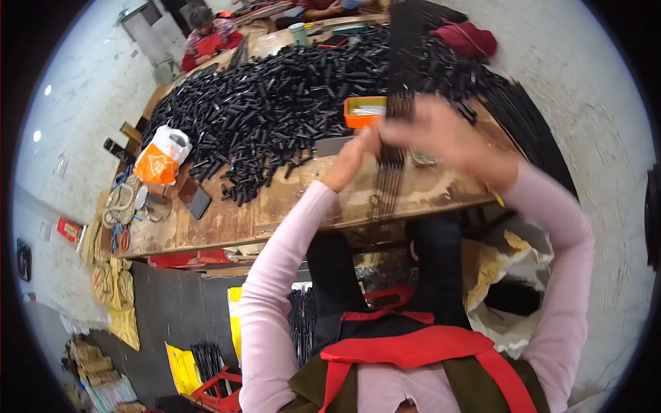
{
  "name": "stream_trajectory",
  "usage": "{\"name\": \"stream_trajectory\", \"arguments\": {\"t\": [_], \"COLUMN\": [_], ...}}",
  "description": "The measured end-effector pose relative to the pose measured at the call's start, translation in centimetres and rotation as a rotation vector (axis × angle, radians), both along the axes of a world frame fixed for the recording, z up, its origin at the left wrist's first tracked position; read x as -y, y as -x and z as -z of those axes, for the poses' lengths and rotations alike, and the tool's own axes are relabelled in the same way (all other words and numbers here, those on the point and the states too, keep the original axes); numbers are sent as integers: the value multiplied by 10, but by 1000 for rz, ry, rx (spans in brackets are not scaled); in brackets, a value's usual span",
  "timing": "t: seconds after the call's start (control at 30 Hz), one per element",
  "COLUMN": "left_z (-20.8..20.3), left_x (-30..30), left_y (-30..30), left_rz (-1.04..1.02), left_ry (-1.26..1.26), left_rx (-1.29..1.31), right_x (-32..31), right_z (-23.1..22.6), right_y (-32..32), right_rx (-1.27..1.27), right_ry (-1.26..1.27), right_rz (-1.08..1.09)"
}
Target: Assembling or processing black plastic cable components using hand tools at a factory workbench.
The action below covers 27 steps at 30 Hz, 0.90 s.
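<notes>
A tall bundle of thin black rods [390,180] stands upright in front of me over the table's near edge, its upper part dark and smeared. My left hand [352,157] is closed on the bundle's left side. On the other side, my right hand [451,138] is blurred by motion and overlaps the bundle; its fingers cannot be made out. Just behind the hands sits an orange box [358,122] with pale pieces inside. A wide heap of short black tubes [275,103] covers much of the wooden table [289,206].
On the table's left are a white-and-orange plastic bag [164,155], a dark phone [195,199] and a clear mug [153,205]. Long black rods [533,124] lie along the right edge. A white sack [513,296] stands below right. Another person [210,38] sits at the far left.
</notes>
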State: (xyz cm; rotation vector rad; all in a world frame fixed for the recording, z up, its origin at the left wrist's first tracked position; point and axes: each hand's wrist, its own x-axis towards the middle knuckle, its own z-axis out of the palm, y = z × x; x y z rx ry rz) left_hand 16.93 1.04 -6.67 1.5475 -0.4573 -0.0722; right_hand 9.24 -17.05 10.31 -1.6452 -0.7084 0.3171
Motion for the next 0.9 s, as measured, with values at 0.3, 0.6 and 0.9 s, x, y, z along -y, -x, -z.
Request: {"name": "stream_trajectory", "arguments": {"t": [0.3,0.6,0.9], "left_z": [-91,-107,-172], "left_x": [24,-21,-4], "left_y": [186,175,211], "left_rz": [360,-472,-902], "left_ry": [233,-533,-1213], "left_rx": [-119,379,1305], "right_x": [7,-4,-20], "right_z": [-111,-79,-31], "right_y": [-6,62,-7], "right_rx": [-57,2145,1148], "right_ry": [-157,347,213], "right_rz": [-28,350,179]}}
